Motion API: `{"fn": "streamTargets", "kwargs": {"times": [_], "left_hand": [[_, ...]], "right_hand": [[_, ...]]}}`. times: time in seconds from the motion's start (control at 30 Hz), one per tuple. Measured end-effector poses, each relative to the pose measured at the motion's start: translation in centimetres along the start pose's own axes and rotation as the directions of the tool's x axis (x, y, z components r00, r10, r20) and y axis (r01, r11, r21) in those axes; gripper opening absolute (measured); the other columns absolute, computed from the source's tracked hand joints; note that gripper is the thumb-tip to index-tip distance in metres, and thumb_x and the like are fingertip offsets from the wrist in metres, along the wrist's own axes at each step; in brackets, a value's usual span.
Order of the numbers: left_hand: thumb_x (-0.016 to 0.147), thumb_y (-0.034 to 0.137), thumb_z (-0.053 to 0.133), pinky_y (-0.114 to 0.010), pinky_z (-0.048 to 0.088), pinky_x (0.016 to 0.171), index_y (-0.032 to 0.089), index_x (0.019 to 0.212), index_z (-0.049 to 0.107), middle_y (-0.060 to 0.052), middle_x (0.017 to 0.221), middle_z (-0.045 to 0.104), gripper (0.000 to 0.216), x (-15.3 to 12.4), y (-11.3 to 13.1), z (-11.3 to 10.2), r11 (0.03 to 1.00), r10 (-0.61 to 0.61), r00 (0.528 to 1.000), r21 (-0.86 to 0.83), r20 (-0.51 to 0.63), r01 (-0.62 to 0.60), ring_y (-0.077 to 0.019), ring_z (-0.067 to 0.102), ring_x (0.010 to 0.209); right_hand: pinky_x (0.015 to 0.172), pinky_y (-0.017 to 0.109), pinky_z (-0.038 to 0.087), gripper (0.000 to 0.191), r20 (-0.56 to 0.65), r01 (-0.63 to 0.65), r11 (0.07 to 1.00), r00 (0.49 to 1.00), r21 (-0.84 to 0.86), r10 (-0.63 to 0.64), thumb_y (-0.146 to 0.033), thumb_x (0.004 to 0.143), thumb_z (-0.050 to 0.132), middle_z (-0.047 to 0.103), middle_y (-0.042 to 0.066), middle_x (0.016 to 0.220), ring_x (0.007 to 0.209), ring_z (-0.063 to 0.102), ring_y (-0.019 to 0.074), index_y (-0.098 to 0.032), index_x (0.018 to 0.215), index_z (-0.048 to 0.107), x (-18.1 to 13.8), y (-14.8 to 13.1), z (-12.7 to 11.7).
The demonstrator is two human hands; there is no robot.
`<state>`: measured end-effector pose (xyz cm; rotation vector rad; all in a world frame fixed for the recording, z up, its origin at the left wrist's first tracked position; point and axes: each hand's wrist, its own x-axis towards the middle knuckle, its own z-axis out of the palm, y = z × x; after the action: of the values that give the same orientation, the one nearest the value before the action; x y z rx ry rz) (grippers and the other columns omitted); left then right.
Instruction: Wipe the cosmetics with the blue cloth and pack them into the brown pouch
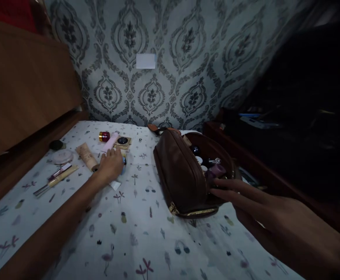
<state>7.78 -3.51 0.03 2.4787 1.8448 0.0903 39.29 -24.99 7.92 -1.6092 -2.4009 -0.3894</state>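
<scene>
A bed (135, 233) in patterned sheet carries a brown pouch (178, 175), tubes (86, 155), compacts (61, 156) and brushes (54, 179).

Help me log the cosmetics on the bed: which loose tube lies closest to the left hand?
The beige tube, lying flat just left of the left hand. The pink tube lies farther back, beside the gold-framed compact.

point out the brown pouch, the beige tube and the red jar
brown pouch (179, 173), head view, on its near side panel
beige tube (86, 155), head view, on the tube's middle
red jar (104, 136), head view, on its red side
</scene>
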Motion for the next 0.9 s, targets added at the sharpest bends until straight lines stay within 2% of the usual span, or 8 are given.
{"fn": "streamTargets", "kwargs": {"times": [0.07, 0.13, 0.3, 0.4, 0.53, 0.63, 0.77, 0.9], "left_hand": [[0.089, 0.026, 0.047, -0.051, 0.047, 0.092, -0.001, 0.144, 0.033, -0.032, 0.119, 0.064, 0.063, 0.1, -0.5, -0.5, 1.0, -0.011, 0.997, -0.006, 0.073, 0.011, -0.0414, 0.062, 0.115], [0.088, 0.028, 0.048, -0.047, 0.049, 0.084, 0.001, 0.137, 0.041, -0.029, 0.106, 0.07, 0.056, -0.2, -0.5, -1.1, 1.0, -0.013, 0.994, -0.004, 0.106, 0.014, -0.0395, 0.069, 0.1], [0.093, 0.028, 0.036, -0.047, 0.05, 0.081, 0.008, 0.132, 0.044, -0.025, 0.108, 0.07, 0.045, -1.7, 0.1, -2.6, 1.0, 0.007, 1.0, -0.028, 0.03, -0.006, -0.0395, 0.067, 0.101], [0.093, 0.026, 0.039, -0.044, 0.05, 0.084, 0.013, 0.137, 0.038, -0.02, 0.121, 0.066, 0.046, -2.5, 0.1, -2.0, 0.988, 0.113, 0.994, -0.107, -0.003, -0.113, -0.0355, 0.066, 0.107], [0.087, 0.017, 0.047, -0.043, 0.048, 0.094, 0.018, 0.133, 0.044, -0.017, 0.13, 0.061, 0.047, -3.5, 0.3, -0.2, 0.944, 0.277, 0.961, -0.183, -0.021, -0.276, -0.0316, 0.061, 0.117], [0.087, 0.017, 0.046, -0.044, 0.047, 0.096, 0.019, 0.132, 0.045, -0.015, 0.126, 0.063, 0.045, -4.2, 0.4, 0.7, 0.904, 0.292, 0.953, -0.302, -0.085, -0.304, -0.0302, 0.061, 0.117], [0.088, 0.027, 0.044, -0.043, 0.049, 0.096, 0.021, 0.122, 0.049, -0.009, 0.113, 0.067, 0.035, -4.9, 0.0, 1.4, 0.729, 0.199, 0.966, -0.635, -0.163, -0.257, -0.027, 0.065, 0.107], [0.083, 0.034, 0.051, -0.036, 0.056, 0.08, 0.022, 0.112, 0.05, -0.004, 0.098, 0.066, 0.031, -5.3, -0.4, 1.9, 0.359, 0.025, 1.0, -0.933, 0.003, -0.007, -0.0226, 0.069, 0.092]], "right_hand": [[0.066, 0.031, 0.061, 0.041, -0.086, 0.046, 0.994, 0.996, 0.097, -0.038, -0.012, 0.092, 0.044, 0.068, 0.008, 0.127, 0.083, 0.075, 0.0207, -0.03, 0.125, 0.062, 0.1, -1.8, -0.4], [0.069, 0.028, 0.06, 0.04, -0.138, 0.098, 0.977, 0.988, 0.191, -0.072, -0.009, 0.093, 0.042, 0.07, 0.008, 0.123, 0.088, 0.074, 0.0189, -0.028, 0.123, 0.06, 0.5, -4.0, -0.3], [0.069, 0.027, 0.058, 0.038, -0.065, 0.221, 0.884, 0.975, 0.411, -0.214, -0.001, 0.086, 0.04, 0.073, 0.009, 0.108, 0.082, 0.073, 0.017, -0.02, 0.109, 0.065, 2.5, -8.6, 3.0], [0.076, 0.03, 0.058, 0.033, -0.019, 0.137, 0.816, 0.988, 0.561, -0.154, -0.004, 0.087, 0.042, 0.07, 0.009, 0.111, 0.089, 0.071, 0.0179, -0.018, 0.108, 0.064, 4.8, -10.2, 6.4], [0.104, 0.041, 0.048, 0.036, 0.029, -0.101, 0.782, 0.994, 0.614, 0.106, -0.012, 0.091, 0.046, 0.06, 0.016, 0.128, 0.12, 0.057, 0.0242, -0.015, 0.126, 0.055, 8.5, -11.9, 10.9], [0.103, 0.043, 0.046, 0.037, 0.146, -0.205, 0.754, 0.979, 0.624, 0.145, -0.019, 0.089, 0.056, 0.058, 0.016, 0.126, 0.118, 0.055, 0.0262, -0.015, 0.125, 0.053, 10.9, -13.4, 13.3], [0.097, 0.043, 0.046, 0.025, 0.232, -0.271, 0.783, 0.958, 0.56, 0.166, -0.026, 0.088, 0.06, 0.06, 0.013, 0.113, 0.109, 0.054, 0.0278, -0.016, 0.111, 0.059, 12.7, -14.9, 14.6], [0.094, 0.04, 0.045, 0.027, 0.248, -0.265, 0.819, 0.956, 0.509, 0.155, -0.026, 0.088, 0.062, 0.061, 0.013, 0.113, 0.108, 0.054, 0.0274, -0.015, 0.113, 0.062, 12.9, -15.1, 14.7]]}}
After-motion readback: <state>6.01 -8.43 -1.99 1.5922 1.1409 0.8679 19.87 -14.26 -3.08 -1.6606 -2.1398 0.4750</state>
